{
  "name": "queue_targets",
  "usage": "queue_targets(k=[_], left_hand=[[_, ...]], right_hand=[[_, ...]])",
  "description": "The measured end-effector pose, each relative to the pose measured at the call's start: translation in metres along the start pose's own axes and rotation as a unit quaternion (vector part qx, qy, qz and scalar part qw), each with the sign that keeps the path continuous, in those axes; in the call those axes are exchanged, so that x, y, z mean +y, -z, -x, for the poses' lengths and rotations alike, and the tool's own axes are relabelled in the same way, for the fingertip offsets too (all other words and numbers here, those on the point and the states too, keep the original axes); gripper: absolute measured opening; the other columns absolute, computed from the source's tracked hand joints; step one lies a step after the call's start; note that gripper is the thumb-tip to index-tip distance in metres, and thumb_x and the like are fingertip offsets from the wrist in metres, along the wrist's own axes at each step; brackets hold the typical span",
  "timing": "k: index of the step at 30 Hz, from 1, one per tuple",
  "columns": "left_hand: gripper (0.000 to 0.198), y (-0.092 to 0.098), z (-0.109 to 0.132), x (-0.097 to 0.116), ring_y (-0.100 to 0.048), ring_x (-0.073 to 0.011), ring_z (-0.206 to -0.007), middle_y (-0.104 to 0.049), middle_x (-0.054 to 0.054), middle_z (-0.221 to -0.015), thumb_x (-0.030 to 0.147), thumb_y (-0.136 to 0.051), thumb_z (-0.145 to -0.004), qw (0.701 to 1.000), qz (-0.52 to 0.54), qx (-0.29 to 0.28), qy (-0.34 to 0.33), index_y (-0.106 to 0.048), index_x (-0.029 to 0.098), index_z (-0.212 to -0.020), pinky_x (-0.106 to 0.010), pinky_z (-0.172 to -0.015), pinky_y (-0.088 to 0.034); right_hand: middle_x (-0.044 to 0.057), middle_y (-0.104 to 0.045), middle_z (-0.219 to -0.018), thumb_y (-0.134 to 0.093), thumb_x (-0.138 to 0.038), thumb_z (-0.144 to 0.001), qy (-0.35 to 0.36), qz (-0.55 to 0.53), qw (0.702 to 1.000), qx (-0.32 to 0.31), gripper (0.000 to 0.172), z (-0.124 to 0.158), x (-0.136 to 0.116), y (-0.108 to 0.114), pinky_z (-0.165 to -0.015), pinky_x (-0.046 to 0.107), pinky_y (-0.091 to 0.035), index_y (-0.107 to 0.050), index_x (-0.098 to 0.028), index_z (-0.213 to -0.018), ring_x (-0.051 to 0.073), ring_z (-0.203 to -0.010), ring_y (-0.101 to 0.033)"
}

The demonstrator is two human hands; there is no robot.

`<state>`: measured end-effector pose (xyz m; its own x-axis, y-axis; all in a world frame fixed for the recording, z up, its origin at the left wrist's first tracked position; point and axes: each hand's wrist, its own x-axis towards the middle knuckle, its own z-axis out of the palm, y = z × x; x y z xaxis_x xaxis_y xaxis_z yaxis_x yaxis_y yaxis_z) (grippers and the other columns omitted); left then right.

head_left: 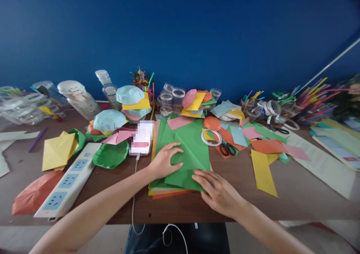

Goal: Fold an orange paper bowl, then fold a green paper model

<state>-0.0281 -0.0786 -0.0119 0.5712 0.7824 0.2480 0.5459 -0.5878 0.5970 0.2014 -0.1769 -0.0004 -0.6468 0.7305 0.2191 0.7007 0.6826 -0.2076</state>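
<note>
1. Left hand (pixel 165 160): open, palm down, fingers flat on the green paper sheet (pixel 191 149). No grip; the flat press looks meant to pin the sheet in place.
2. Right hand (pixel 218 194): open, fingers spread, fingertips at the sheet's near corner. No pinch visible. Placement suggests steadying that edge.
3. Sheet: at 12 o'clock from the hands, skewed, with visible creases. It sits on a paper stack (pixel 168 193) showing orange and yellow edges, which seems to give it a flat base on the surface (pixel 180 209).
4. At 1 o'clock from the hands: tape roll (pixel 210 137) and black-handled scissors (pixel 227 148), probably kept close for quick reach.
5. At 11 o'clock: phone (pixel 142 137) lying beside the sheet, screen blurred, likely placed for viewing. Its white cable (pixel 135 186) runs toward 6 o'clock, off the surface edge.
6. At 9 o'clock: power strip (pixel 66 179), green paper bowl (pixel 110 154), yellow folded paper (pixel 57 151).
7. Farther out: pale blue paper domes (pixel 126 95) at 11 o'clock, clear cups (pixel 171 96) at 12, colored sticks (pixel 312 104) at 2, loose orange paper (pixel 267 146) at 3. All sit outside the hands' working area.
</note>
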Motion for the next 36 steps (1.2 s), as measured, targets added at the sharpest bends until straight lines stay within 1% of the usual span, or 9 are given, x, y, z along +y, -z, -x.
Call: queue_targets(k=[7,10,15,19,21,24,29,31,36], left_hand=[[0.02,0.003,-0.004,0.002,-0.051,-0.0218,-0.108,-0.059,-0.006,-0.114,0.029,-0.053,-0.082,0.999,0.038,0.0,-0.007,-0.062,0.021,-0.097,-0.038,-0.095,-0.039],[0.023,0.006,-0.005,0.004,-0.056,-0.0196,-0.099,-0.064,-0.006,-0.103,0.03,-0.045,-0.088,0.996,0.085,0.002,-0.007,-0.063,0.019,-0.094,-0.035,-0.089,-0.042],[0.022,0.014,-0.004,0.004,-0.053,-0.0206,-0.103,-0.062,-0.007,-0.105,0.029,-0.044,-0.088,0.99,0.085,0.111,-0.003,-0.061,0.02,-0.098,-0.038,-0.092,-0.039],[0.026,0.024,-0.005,0.003,-0.048,-0.022,-0.11,-0.056,-0.008,-0.114,0.031,-0.046,-0.086,0.984,0.088,0.157,0.008,-0.057,0.021,-0.107,-0.04,-0.095,-0.037],[0.028,0.029,-0.006,0.005,-0.051,-0.0217,-0.105,-0.058,-0.008,-0.111,0.035,-0.044,-0.087,0.985,0.133,0.11,0.018,-0.057,0.019,-0.108,-0.038,-0.091,-0.039],[0.034,0.033,-0.006,0.01,-0.057,-0.0166,-0.081,-0.063,-0.007,-0.092,0.039,-0.041,-0.088,0.969,0.243,-0.027,0.041,-0.056,0.017,-0.109,-0.028,-0.073,-0.044],[0.038,0.031,-0.004,0.01,-0.038,-0.0072,-0.048,-0.05,0.004,-0.057,0.047,-0.053,-0.08,0.923,0.321,-0.197,0.08,-0.06,0.012,-0.093,-0.019,-0.045,-0.028],[0.038,0.026,-0.004,0.005,-0.027,-0.0054,-0.044,-0.038,0.007,-0.049,0.049,-0.054,-0.078,0.927,0.313,-0.174,0.108,-0.058,0.011,-0.078,-0.02,-0.042,-0.019],[0.04,0.013,-0.006,-0.008,-0.034,-0.0085,-0.046,-0.043,0.005,-0.049,0.05,-0.059,-0.072,0.946,0.257,-0.011,0.197,-0.059,0.011,-0.08,-0.021,-0.044,-0.023]], right_hand=[[0.002,-0.069,-0.092,-0.043,-0.004,-0.074,-0.112,-0.056,0.992,0.008,0.046,-0.015,0.013,0.006,-0.073,0.03,-0.053,-0.048,-0.023,-0.116,0.016,-0.083,-0.065],[-0.002,-0.07,-0.087,-0.046,-0.003,-0.068,-0.145,-0.124,0.981,0.045,0.046,-0.027,0.025,0.018,-0.076,0.029,-0.051,-0.053,-0.025,-0.107,0.016,-0.086,-0.064],[-0.002,-0.071,-0.078,-0.047,0.003,-0.066,-0.034,-0.187,0.975,0.114,0.043,-0.039,0.05,0.035,-0.1,0.043,-0.033,-0.059,-0.024,-0.097,0.019,-0.096,-0.061],[-0.001,-0.071,-0.071,-0.063,-0.009,-0.074,0.03,-0.269,0.955,0.124,0.021,-0.044,0.061,0.058,-0.097,0.042,-0.037,-0.062,-0.023,-0.088,0.02,-0.092,-0.063],[0.0,-0.07,-0.068,-0.065,-0.012,-0.074,0.048,-0.296,0.946,0.121,0.018,-0.047,0.061,0.071,-0.096,0.041,-0.039,-0.063,-0.023,-0.089,0.021,-0.092,-0.063],[0.001,-0.07,-0.067,-0.066,-0.015,-0.075,0.049,-0.331,0.935,0.121,0.013,-0.053,0.058,0.082,-0.097,0.043,-0.038,-0.063,-0.022,-0.086,0.022,-0.095,-0.063],[0.003,-0.07,-0.067,-0.069,-0.022,-0.073,0.006,-0.399,0.907,0.136,0.012,-0.07,0.063,0.069,-0.097,0.047,-0.038,-0.062,-0.021,-0.082,0.025,-0.098,-0.062],[0.005,-0.071,-0.078,-0.071,-0.025,-0.07,-0.053,-0.424,0.88,0.209,0.018,-0.08,0.075,0.06,-0.095,0.045,-0.041,-0.061,-0.02,-0.084,0.025,-0.099,-0.061],[0.003,-0.069,-0.085,-0.066,-0.039,-0.071,-0.246,-0.558,0.722,0.327,0.03,-0.101,0.113,0.032,-0.075,0.032,-0.05,-0.057,-0.022,-0.094,0.019,-0.083,-0.066]])
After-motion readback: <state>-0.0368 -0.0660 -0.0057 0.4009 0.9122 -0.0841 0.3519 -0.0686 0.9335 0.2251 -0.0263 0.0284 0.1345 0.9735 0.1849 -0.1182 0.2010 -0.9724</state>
